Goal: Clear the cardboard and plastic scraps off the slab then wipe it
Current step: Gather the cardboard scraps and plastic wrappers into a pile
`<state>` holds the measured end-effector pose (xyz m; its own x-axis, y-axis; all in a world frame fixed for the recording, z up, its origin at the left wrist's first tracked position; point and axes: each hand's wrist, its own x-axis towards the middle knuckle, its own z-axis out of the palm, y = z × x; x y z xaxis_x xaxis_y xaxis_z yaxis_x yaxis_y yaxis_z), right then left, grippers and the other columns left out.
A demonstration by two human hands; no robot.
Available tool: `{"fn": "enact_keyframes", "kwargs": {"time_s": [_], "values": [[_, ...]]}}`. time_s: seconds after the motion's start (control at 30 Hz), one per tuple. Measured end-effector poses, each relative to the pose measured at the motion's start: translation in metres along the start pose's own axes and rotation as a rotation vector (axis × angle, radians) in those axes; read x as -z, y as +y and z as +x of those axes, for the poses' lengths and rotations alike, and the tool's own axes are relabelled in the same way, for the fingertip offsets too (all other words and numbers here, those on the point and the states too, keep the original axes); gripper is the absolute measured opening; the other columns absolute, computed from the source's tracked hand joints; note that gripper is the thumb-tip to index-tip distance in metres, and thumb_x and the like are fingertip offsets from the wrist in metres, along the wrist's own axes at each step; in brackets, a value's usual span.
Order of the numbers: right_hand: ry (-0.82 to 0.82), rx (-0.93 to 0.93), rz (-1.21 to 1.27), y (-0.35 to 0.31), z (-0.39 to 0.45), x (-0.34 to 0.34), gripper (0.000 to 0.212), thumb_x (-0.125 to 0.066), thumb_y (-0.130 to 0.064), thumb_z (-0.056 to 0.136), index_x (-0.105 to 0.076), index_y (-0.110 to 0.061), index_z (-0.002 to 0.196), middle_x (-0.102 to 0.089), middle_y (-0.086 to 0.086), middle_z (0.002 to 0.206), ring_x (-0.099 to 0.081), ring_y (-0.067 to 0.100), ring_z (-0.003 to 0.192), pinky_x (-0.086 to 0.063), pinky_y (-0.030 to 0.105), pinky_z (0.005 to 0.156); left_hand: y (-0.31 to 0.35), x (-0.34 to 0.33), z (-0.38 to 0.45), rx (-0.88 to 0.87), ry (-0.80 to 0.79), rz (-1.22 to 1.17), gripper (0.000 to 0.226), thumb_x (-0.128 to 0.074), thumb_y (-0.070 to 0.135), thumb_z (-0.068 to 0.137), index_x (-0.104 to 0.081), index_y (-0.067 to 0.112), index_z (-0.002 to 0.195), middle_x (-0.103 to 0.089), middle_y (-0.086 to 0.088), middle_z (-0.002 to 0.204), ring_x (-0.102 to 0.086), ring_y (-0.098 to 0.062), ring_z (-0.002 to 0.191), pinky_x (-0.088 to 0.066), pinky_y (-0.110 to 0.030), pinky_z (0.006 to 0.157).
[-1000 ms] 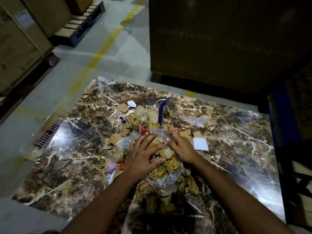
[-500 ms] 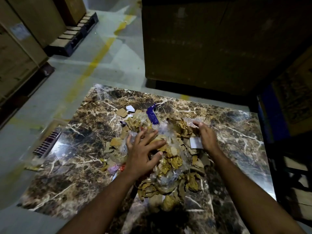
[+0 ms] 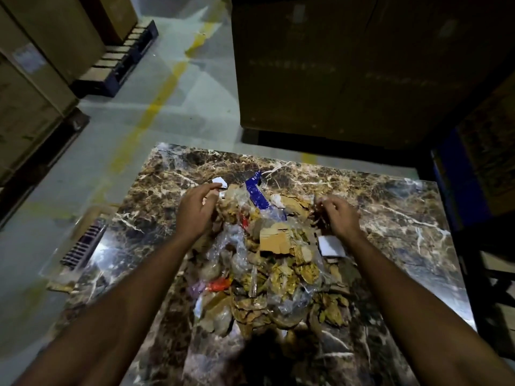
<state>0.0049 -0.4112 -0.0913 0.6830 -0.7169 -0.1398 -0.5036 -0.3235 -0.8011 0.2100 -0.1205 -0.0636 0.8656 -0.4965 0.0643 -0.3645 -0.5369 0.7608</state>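
A brown marble slab lies on the floor, with a heap of cardboard and clear plastic scraps piled along its middle. A blue plastic strip sticks out at the heap's far end, and a white card lies at its right side. My left hand is cupped against the heap's far-left edge, fingers curled on scraps beside a small white piece. My right hand curls over the far-right edge, fingers bent into the scraps. What each hand actually grips is hidden.
Stacked cardboard boxes on pallets stand at the left. A large dark carton looms just beyond the slab's far edge. A blue rack post is at the right. A floor grate sits off the slab's left edge.
Both hands moved from the top of the heap out to its far corners, the left going far-left and the right far-right. The scraps have bunched closer toward me.
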Motion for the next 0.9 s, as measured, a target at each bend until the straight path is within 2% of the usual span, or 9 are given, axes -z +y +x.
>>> {"fn": "enact_keyframes", "kwargs": {"time_s": [0.13, 0.23, 0.37, 0.5, 0.57, 0.63, 0.7, 0.83, 0.9], "values": [[-0.256, 0.056, -0.058, -0.006, 0.002, -0.019, 0.037, -0.042, -0.035, 0.108, -0.074, -0.017, 0.110, -0.073, 0.004, 0.109, -0.068, 0.018, 0.095, -0.052, 0.033, 0.088, -0.029, -0.004, 0.061, 0.073, -0.189, 0.126, 0.059, -0.038, 0.061, 0.090, -0.064, 0.028, 0.131, -0.064, -0.006, 0.134, -0.057, -0.027, 0.124, -0.045, -0.046, 0.105], [-0.217, 0.076, -0.108, -0.009, 0.005, -0.014, 0.035, -0.045, -0.029, 0.108, -0.076, -0.014, 0.107, -0.074, 0.005, 0.106, -0.065, 0.016, 0.088, -0.046, 0.021, 0.077, -0.044, -0.018, 0.085, 0.038, -0.346, 0.195, 0.068, -0.033, 0.074, 0.095, -0.058, 0.028, 0.138, -0.057, -0.006, 0.144, -0.051, -0.029, 0.132, -0.040, -0.043, 0.110], [-0.151, 0.015, -0.128, -0.015, 0.018, -0.011, 0.033, -0.049, -0.034, 0.105, -0.073, -0.016, 0.118, -0.071, 0.007, 0.117, -0.063, 0.021, 0.099, -0.042, 0.025, 0.078, -0.051, -0.036, 0.075, 0.031, -0.451, 0.274, 0.046, -0.038, 0.039, 0.108, -0.039, 0.030, 0.153, -0.028, 0.004, 0.163, -0.017, -0.026, 0.152, -0.016, -0.048, 0.123], [-0.362, 0.019, -0.189, -0.021, 0.015, -0.022, 0.039, -0.044, -0.041, 0.106, -0.067, -0.023, 0.132, -0.063, 0.004, 0.137, -0.059, 0.024, 0.124, -0.041, 0.027, 0.098, -0.062, -0.032, 0.060, 0.000, -0.401, 0.130, 0.036, -0.041, 0.036, 0.107, -0.058, 0.030, 0.139, -0.052, -0.004, 0.149, -0.038, -0.028, 0.141, -0.030, -0.041, 0.112], [-0.410, 0.027, -0.164, -0.022, 0.010, -0.020, 0.034, -0.044, -0.039, 0.106, -0.073, -0.025, 0.118, -0.072, -0.001, 0.119, -0.067, 0.017, 0.104, -0.044, 0.018, 0.083, -0.065, -0.023, 0.057, 0.044, -0.414, -0.040, 0.032, -0.045, 0.036, 0.106, -0.063, 0.035, 0.132, -0.061, -0.005, 0.137, -0.055, -0.026, 0.125, -0.043, -0.041, 0.104], [-0.341, 0.067, -0.159, -0.026, 0.011, -0.013, 0.028, -0.048, -0.042, 0.104, -0.073, -0.028, 0.102, -0.072, -0.002, 0.098, -0.063, 0.017, 0.084, -0.042, 0.023, 0.071, -0.062, -0.014, 0.058, 0.036, -0.336, -0.100, 0.030, -0.045, 0.035, 0.106, -0.064, 0.037, 0.130, -0.062, -0.005, 0.134, -0.057, -0.023, 0.119, -0.046, -0.040, 0.099], [-0.223, 0.036, -0.119, -0.025, 0.016, -0.007, 0.020, -0.051, -0.037, 0.103, -0.068, -0.032, 0.094, -0.065, 0.000, 0.096, -0.060, 0.022, 0.087, -0.038, 0.028, 0.072, -0.067, -0.011, 0.060, 0.058, -0.273, -0.105, 0.031, -0.045, 0.033, 0.107, -0.062, 0.036, 0.132, -0.059, -0.004, 0.137, -0.056, -0.022, 0.120, -0.044, -0.037, 0.099], [-0.291, 0.000, -0.196, -0.017, 0.015, -0.012, 0.033, -0.043, -0.031, 0.108, -0.073, -0.020, 0.116, -0.070, 0.009, 0.119, -0.064, 0.028, 0.108, -0.047, 0.034, 0.090, -0.074, -0.018, 0.043, 0.223, -0.418, -0.283, 0.037, -0.044, 0.056, 0.098, -0.064, 0.046, 0.128, -0.057, 0.003, 0.144, -0.056, -0.019, 0.128, -0.044, -0.048, 0.109], [-0.357, 0.014, -0.112, -0.022, 0.002, -0.012, 0.030, -0.042, -0.026, 0.109, -0.071, -0.025, 0.117, -0.068, 0.003, 0.122, -0.064, 0.022, 0.108, -0.048, 0.031, 0.094, -0.071, -0.020, 0.030, 0.239, -0.382, -0.389, 0.031, -0.045, 0.039, 0.105, -0.068, 0.039, 0.126, -0.063, 0.003, 0.137, -0.059, -0.017, 0.124, -0.046, -0.044, 0.108]]}}
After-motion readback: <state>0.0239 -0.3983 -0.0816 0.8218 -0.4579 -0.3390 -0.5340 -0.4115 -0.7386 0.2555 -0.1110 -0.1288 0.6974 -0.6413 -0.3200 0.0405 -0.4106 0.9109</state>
